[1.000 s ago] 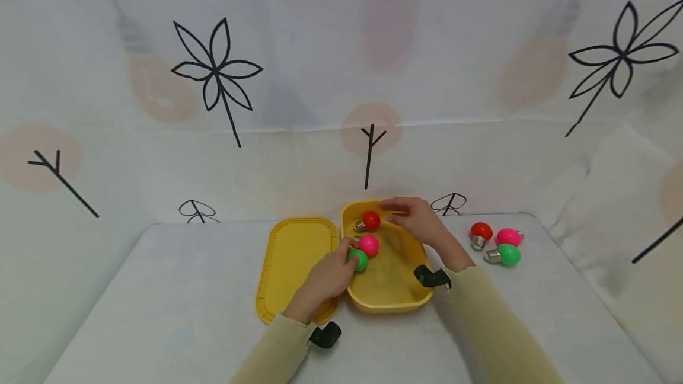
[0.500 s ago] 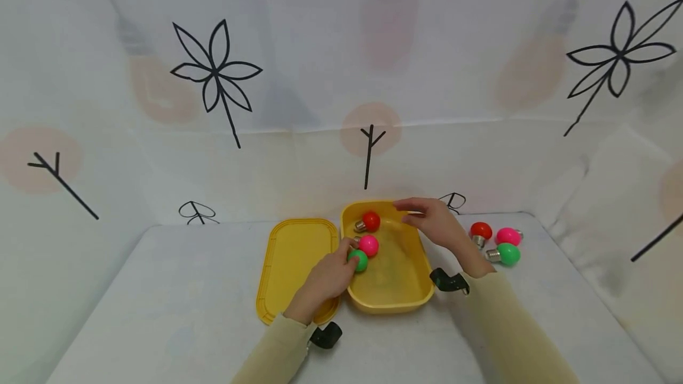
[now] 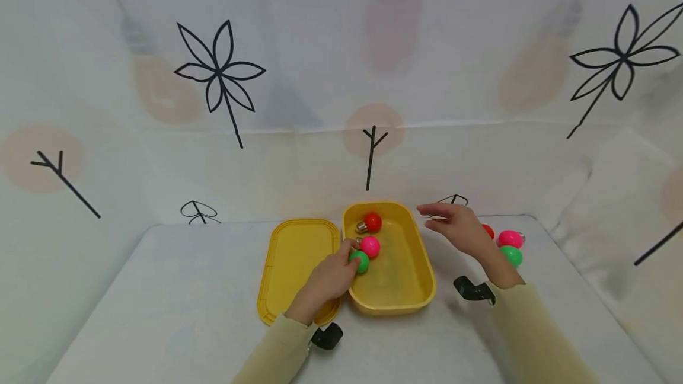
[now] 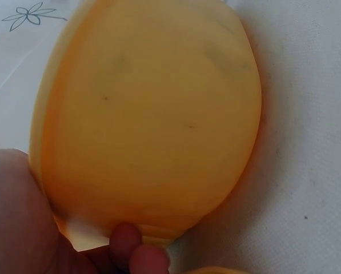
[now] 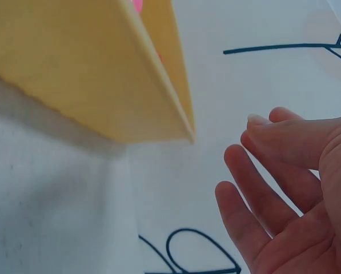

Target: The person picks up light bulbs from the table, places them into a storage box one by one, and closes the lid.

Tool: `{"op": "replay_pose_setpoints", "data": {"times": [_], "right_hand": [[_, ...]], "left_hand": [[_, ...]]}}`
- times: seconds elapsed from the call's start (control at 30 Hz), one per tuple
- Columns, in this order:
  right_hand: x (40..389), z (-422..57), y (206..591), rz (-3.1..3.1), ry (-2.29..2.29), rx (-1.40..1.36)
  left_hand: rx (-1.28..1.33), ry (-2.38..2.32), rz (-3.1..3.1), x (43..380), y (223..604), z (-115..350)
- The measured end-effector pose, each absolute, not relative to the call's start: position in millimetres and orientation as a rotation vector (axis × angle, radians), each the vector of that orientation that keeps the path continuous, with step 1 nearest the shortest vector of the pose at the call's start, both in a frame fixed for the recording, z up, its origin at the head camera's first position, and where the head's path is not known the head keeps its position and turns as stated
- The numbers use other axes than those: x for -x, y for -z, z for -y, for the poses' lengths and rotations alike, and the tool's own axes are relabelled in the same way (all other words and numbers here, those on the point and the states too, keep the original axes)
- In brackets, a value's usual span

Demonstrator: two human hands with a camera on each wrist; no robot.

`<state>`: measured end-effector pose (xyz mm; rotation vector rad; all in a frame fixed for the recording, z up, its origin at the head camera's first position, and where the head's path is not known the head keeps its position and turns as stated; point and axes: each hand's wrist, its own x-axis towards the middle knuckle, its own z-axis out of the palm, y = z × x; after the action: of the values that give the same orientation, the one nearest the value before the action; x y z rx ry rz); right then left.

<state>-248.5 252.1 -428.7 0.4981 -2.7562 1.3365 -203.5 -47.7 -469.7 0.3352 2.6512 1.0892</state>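
Observation:
My left hand point(image 3: 332, 273) grips the left rim of a yellow plastic box point(image 3: 397, 280). In the left wrist view, fingertips point(image 4: 150, 260) bend against the outside of the box wall. Inside the box lie a red light bulb point(image 3: 373, 222), a pink light bulb point(image 3: 370, 246) and a green light bulb point(image 3: 361, 262), the green one partly behind my left hand. Off the box's right side, my right hand point(image 3: 461, 231) hovers with relaxed fingers and holds nothing. Beyond it on the table are a second red bulb point(image 3: 488, 230), mostly hidden, a pink bulb point(image 3: 510, 238) and a green bulb point(image 3: 512, 255).
A yellow lid point(image 3: 299, 259) lies flat at the box's left side, partly under my left forearm. White cloth covers the table point(image 3: 176, 307). A white backdrop point(image 3: 309, 165) with printed plants stands behind.
My right hand has moved right, from over the box's far right corner out past its side, and now covers part of the loose bulbs. The left hand stays on the rim.

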Motion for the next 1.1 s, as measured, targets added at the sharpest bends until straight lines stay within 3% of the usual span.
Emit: {"op": "replay_pose_setpoints", "data": {"times": [1.1], "right_hand": [[211.8, -333.7, 426.9, 2.864, -1.118, -0.167]], "left_hand": [[-0.332, -1.056, -2.673, 204.3, 471.4, 46.9]]}}
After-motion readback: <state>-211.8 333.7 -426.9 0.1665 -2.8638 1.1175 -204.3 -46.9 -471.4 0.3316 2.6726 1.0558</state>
